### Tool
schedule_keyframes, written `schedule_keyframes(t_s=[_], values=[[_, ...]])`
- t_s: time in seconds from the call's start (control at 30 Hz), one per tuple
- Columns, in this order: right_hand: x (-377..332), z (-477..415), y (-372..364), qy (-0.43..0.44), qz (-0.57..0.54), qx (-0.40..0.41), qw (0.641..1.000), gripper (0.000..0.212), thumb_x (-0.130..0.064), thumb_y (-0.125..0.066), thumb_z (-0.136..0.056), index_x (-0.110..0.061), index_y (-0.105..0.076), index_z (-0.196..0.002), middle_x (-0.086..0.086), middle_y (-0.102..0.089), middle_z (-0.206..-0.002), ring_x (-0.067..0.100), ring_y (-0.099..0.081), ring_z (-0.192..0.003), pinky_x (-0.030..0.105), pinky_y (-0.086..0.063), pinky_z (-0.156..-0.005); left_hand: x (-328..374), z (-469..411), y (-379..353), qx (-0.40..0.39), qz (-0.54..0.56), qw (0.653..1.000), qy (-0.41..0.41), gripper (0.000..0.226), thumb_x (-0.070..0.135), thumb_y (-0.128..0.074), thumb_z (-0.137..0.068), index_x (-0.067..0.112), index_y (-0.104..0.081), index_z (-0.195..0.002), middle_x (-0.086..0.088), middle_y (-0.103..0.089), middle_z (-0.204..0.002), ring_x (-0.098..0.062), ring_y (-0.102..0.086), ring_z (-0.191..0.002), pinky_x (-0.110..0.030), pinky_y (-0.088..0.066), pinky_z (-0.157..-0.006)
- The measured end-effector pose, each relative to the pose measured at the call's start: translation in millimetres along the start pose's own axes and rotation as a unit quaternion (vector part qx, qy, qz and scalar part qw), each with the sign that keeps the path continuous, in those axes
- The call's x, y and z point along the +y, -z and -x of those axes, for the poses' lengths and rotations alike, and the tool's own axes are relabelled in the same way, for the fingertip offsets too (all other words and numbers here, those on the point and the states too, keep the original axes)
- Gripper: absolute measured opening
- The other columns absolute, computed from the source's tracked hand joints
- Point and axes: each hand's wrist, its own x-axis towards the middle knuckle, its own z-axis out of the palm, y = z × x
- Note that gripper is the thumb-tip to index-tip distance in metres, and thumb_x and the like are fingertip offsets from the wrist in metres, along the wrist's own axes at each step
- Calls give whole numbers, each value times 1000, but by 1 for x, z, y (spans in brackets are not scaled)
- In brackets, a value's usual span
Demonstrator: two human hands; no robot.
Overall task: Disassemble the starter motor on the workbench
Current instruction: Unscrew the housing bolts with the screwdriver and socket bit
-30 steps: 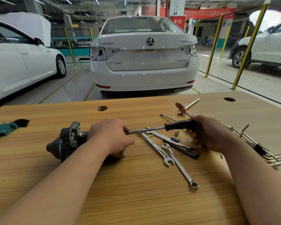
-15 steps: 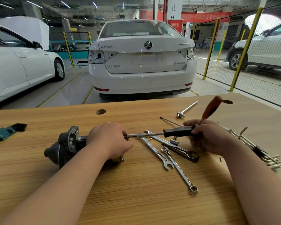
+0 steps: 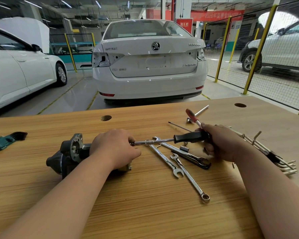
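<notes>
The dark starter motor (image 3: 67,156) lies on its side on the wooden workbench (image 3: 145,213), flange end pointing left. My left hand (image 3: 114,147) lies over its right end and grips it, hiding that end. My right hand (image 3: 221,144) is closed on the black handle of a T-handle socket driver (image 3: 188,138). Its steel shaft runs left to the motor's end under my left fingers. The driver's red crossbar grip (image 3: 191,115) sticks up and back from my right fist.
Several combination wrenches (image 3: 179,163) and a small socket (image 3: 184,149) lie between my hands. A bundle of hex keys (image 3: 274,157) sits at the right, a green hex-key set (image 3: 2,141) at the far left. A thin rod (image 3: 179,127) and T-bar (image 3: 199,111) lie behind.
My right hand has twisted the driver: its red crossbar swung from upper left to upper right, then back to upper left. My left hand stayed on the motor.
</notes>
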Motion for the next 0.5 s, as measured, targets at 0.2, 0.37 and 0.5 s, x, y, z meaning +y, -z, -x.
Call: schedule_keyframes(t_s=[0.2, 0.37, 0.5], values=[[0, 0, 5, 30, -59, -29, 997, 24, -17, -49, -98, -17, -73, -100, 17, -59, -100, 18, -54, -56, 32, -47, -53, 0, -2, 1, -34, -47, 998, -13, 46, 64, -51, -77, 39, -60, -116, 9, -58, -109, -15, -51, -96, -30, -39, -68], [2, 1, 5, 46, -37, -56, 997, 45, 11, -44, -86, -15, -79, -77, 21, -58, -112, 29, -57, -84, 33, -53, -63, 1, -4, 4, -61, -46, 997, -13, 39, 60, -53, -77, 40, -61, -110, 12, -54, -97, -13, -52, -91, -29, -40, -64], [2, 3, 5, 44, -25, -57, 997, 49, 16, -40, -83, -13, -79, -82, 22, -60, -111, 29, -59, -83, 30, -56, -62, 2, -4, 3, -55, -42, 998, -13, 34, 59, -55, -77, 40, -63, -105, 15, -59, -96, -11, -53, -87, -27, -38, -60]])
